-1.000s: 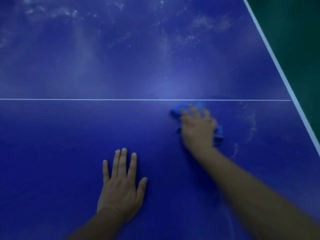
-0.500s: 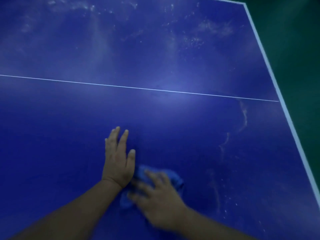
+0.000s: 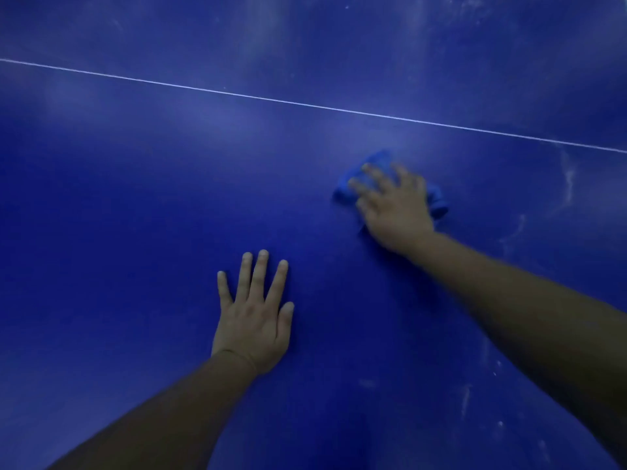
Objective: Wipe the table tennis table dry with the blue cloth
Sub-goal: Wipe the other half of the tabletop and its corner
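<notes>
Lying under right fingers (image 3: pixel 374 173): blue cloth (image 3: pixel 344 190).

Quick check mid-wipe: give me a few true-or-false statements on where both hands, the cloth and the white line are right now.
1. The right hand rests on top of the cloth. True.
2. The left hand holds the cloth. False: it lies flat on the bare table, fingers spread, apart from the cloth.
3. The cloth lies beyond the white line. False: it is on the near side of the line, not touching it.
4. Pale streaks show on the table to the right of the cloth. True.
</notes>
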A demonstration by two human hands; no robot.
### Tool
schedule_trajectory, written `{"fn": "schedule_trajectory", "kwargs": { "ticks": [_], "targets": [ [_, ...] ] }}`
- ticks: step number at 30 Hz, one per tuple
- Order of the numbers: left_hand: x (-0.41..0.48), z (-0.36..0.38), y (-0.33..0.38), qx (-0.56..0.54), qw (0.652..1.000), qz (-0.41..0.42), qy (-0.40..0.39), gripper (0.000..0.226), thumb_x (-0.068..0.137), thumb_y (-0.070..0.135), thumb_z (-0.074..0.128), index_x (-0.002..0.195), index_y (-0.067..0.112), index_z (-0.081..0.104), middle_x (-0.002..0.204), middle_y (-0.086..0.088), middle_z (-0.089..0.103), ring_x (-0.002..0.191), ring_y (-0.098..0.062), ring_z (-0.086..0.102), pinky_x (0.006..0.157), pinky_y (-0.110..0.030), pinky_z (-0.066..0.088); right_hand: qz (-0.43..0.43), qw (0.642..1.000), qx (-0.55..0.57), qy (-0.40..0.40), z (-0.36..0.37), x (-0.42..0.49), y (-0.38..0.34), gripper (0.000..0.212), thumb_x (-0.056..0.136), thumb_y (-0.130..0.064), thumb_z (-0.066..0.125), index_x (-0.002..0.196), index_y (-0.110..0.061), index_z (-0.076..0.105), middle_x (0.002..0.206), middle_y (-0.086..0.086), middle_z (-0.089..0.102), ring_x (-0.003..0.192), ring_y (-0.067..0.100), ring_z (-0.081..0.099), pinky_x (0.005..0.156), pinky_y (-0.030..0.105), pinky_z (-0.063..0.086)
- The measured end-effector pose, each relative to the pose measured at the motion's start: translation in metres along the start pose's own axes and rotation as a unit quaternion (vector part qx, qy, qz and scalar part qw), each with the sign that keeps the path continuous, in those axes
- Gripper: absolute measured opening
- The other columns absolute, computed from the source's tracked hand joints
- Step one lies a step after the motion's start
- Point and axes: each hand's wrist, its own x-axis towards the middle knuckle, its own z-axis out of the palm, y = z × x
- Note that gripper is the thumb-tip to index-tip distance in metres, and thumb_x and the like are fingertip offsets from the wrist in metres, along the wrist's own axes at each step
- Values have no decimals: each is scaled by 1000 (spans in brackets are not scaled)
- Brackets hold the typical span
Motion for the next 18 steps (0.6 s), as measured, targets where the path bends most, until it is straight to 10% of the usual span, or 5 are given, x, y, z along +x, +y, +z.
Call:
{"fn": "schedule_trajectory", "kwargs": {
  "ticks": [7, 9, 14, 18],
  "targets": [
    [-3, -1, -7, -103, 994, 16, 16, 69, 101, 49, 21, 159, 11, 18, 167, -8, 10, 155, -25, 0, 120, -63, 1, -427, 895, 46, -120, -13, -201, -101, 40, 98, -49, 48, 137, -43, 53, 153, -11, 43, 145, 30, 31, 112, 54, 31],
    [-3, -3, -7, -96, 995, 23, 13, 71, 102, 54, 16, 159, 12, 19, 167, -8, 10, 155, -25, -1, 120, -63, -1, -386, 920, 0, -64, -7, -154, -82, 40, 92, -48, 54, 130, -40, 62, 145, -7, 53, 136, 30, 38, 105, 54, 43],
    [-3, -8, -5, -84, 996, 18, 3, 78, 98, 64, 2, 160, 17, 12, 168, -6, 1, 154, -21, -13, 120, -57, -12, 29, 999, 23, -10, -9, -34, -56, 56, 95, -52, 23, 139, -42, 56, 155, -6, 44, 141, 41, 36, 108, 60, 29],
    [-2, -9, -9, -182, 983, 20, 27, 79, 96, 62, 10, 160, 16, 8, 168, -3, 2, 154, -16, -11, 121, -53, -14, -130, 991, 12, 19, 3, -127, -127, 39, 93, -44, 46, 127, -37, 64, 146, -1, 53, 129, 45, 46, 94, 63, 42]
  ]
}}
